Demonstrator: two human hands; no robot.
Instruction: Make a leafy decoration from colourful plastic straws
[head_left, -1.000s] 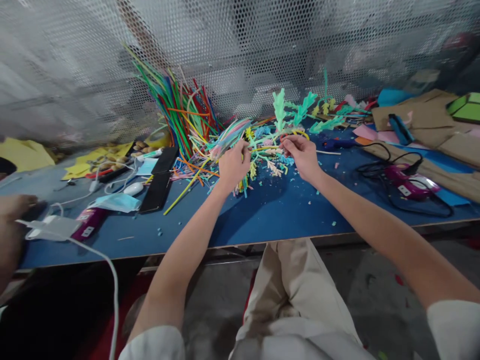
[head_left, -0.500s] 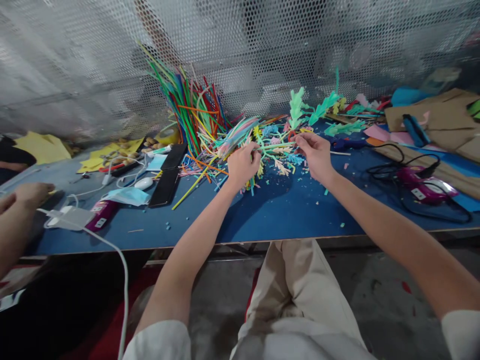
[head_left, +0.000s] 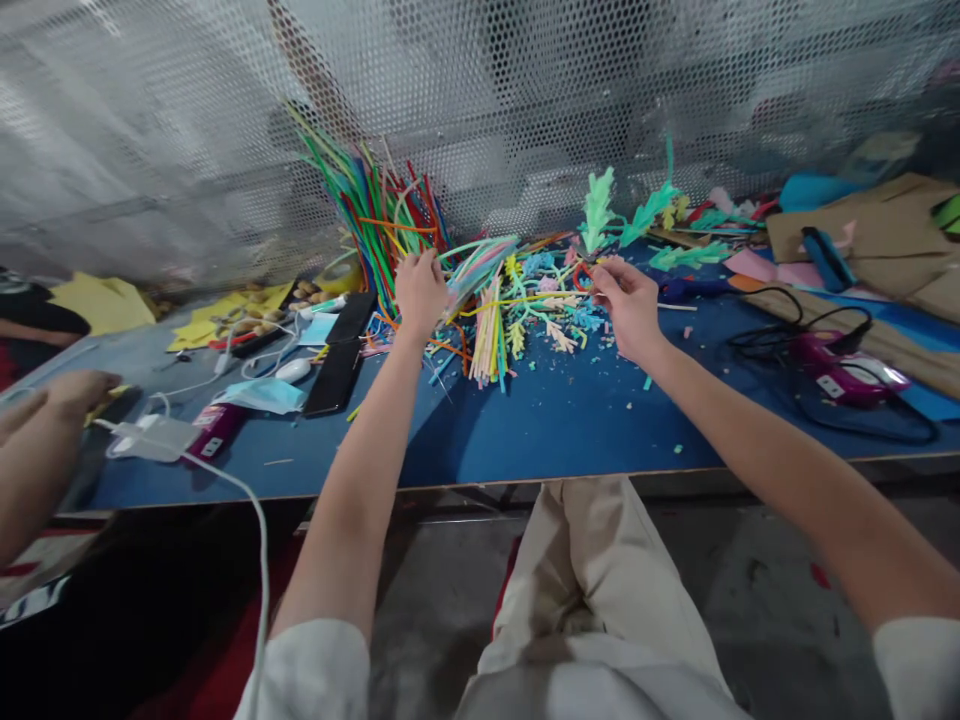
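Note:
My left hand (head_left: pixel 420 290) reaches into the standing bundle of coloured straws (head_left: pixel 379 215) at the back of the blue table (head_left: pixel 540 425), fingers curled around some strands there. My right hand (head_left: pixel 628 300) pinches a thin yellow straw (head_left: pixel 525 298) that runs left across the heap of cut straw flowers (head_left: pixel 536 300). A small bunch of straws (head_left: pixel 489 345) lies loose in front of the heap, between my hands.
Purple glue guns lie at the right (head_left: pixel 840 365) and left (head_left: pixel 214 430), with black cables. A black phone (head_left: pixel 337 365), a face mask (head_left: pixel 259 395) and a white charger (head_left: pixel 154 437) sit left. Another person's hand (head_left: pixel 71 390) rests at the far left. Cardboard (head_left: pixel 862 225) lies back right.
My left hand has let go of the bunch in the heap and moved left and back to the standing straws. My right hand stays put, still pinching a straw.

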